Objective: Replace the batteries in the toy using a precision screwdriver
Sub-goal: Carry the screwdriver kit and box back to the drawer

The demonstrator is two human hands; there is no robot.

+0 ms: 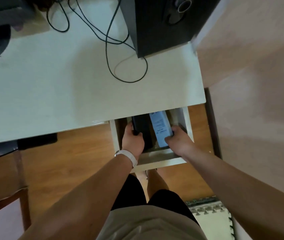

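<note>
Head view, one open drawer (187,125), two hands, left (133,138) gripping one black case (142,129), right (179,141) gripping one blue box (160,127).

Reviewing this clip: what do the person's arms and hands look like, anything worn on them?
Both forearms are bare, with no sleeves in view. The left hand has a white band round the wrist, apparently a watch strap with a small metallic piece at its edge. The right hand and wrist carry nothing: no gloves, no rings that can be made out.
</note>
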